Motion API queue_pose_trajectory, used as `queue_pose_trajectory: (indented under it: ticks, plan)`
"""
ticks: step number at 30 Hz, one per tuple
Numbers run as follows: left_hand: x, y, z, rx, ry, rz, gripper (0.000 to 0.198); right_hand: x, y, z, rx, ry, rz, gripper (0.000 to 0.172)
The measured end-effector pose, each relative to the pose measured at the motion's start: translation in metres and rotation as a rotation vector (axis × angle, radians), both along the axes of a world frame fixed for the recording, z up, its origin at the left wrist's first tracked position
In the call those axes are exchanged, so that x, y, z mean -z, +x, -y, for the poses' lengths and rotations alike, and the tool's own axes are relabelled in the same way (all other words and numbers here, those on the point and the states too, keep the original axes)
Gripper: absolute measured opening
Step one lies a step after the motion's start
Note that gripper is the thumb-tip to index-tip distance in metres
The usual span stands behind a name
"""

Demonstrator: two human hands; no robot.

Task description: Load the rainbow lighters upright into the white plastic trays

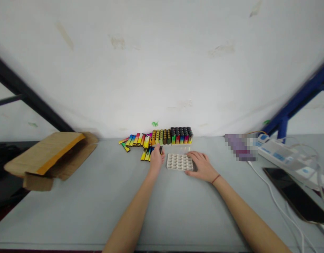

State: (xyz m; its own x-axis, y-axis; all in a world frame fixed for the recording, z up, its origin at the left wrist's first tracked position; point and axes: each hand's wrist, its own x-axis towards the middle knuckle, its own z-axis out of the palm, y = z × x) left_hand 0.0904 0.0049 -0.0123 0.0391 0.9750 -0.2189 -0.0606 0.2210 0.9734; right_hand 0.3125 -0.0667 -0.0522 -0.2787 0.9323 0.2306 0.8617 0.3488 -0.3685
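My left hand point(157, 161) is closed around a lighter, whose dark top point(160, 150) shows at the fingers; the rest of it is hidden. In front of me a white tray point(179, 162) with rows of round hollows lies on the table. My right hand point(203, 166) grips its right end, fingers on the far edge and thumb at the near edge. Just beyond my left hand, loose colourful lighters point(138, 140) lie in a pile, and a few more point(145, 154) lie beside the hand. Upright lighters with black tops point(181, 135) stand in rows behind the tray, next to gold-topped ones point(161, 137).
An open cardboard box point(46, 154) lies on the left of the grey table point(98, 211). At the right are a power strip point(283, 154) with white cables, a black phone point(296, 193) and a blurred-out purple item point(238, 146). A white wall point(162, 70) stands behind.
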Motion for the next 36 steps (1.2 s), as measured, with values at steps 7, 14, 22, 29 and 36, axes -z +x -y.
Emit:
queue_pose_trajectory:
  ticks: [7, 14, 22, 29, 36]
  plan:
    - [0.004, -0.002, 0.010, -0.138, -0.196, 0.269, 0.040, 0.001, 0.001, 0.002, 0.000, 0.024, 0.003, 0.066]
    - [-0.001, 0.000, 0.011, -0.226, -0.179, 0.421, 0.040, 0.000, 0.001, 0.003, 0.000, 0.042, 0.013, 0.066]
    - [-0.001, -0.002, 0.012, -0.231, -0.173, 0.394, 0.043, 0.000, 0.001, 0.004, 0.000, 0.045, 0.022, 0.066]
    - [-0.005, -0.005, 0.011, -0.190, -0.184, 0.422, 0.037, 0.002, 0.002, 0.003, -0.004, 0.064, 0.016, 0.064]
    - [0.001, -0.005, 0.010, -0.171, -0.133, 0.361, 0.037, 0.001, 0.002, 0.003, -0.008, 0.064, 0.027, 0.064]
